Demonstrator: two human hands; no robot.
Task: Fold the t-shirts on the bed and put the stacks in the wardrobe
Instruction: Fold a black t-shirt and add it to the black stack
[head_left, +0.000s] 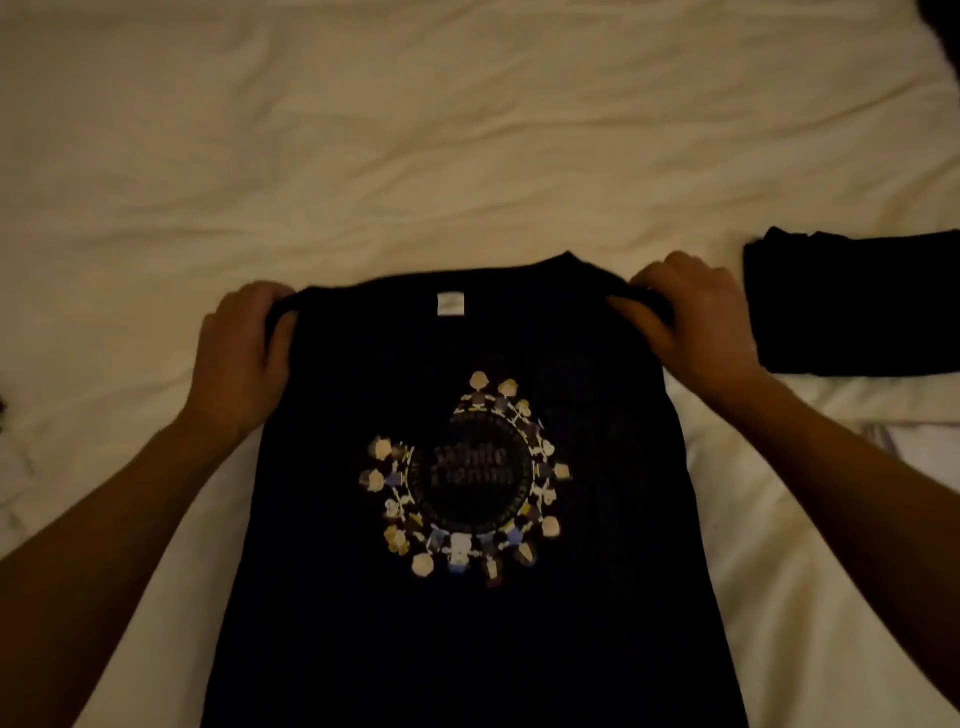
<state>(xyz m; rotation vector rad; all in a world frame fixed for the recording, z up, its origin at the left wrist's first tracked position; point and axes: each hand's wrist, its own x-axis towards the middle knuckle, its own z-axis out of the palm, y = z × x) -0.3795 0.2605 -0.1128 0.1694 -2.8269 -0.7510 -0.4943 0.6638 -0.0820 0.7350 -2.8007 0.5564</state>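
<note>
I am watching the left hand (244, 343) and right hand (698, 322) pinching the shoulders of a black t-shirt (467, 649); between them its white neck label (451, 303) is showing; below, a circular cartoon print (467, 480); it is hanging over the cream bedsheet (415, 130).

The t-shirt (467, 623) looks like matt dark cloth with a printed design; the bed sheet (363, 130) is creased pale fabric.

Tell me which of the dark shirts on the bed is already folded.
The folded dark shirt at the right edge, beyond the right hand. The printed t-shirt is spread open, with both hands, left hand included, gripping its shoulders.
</note>
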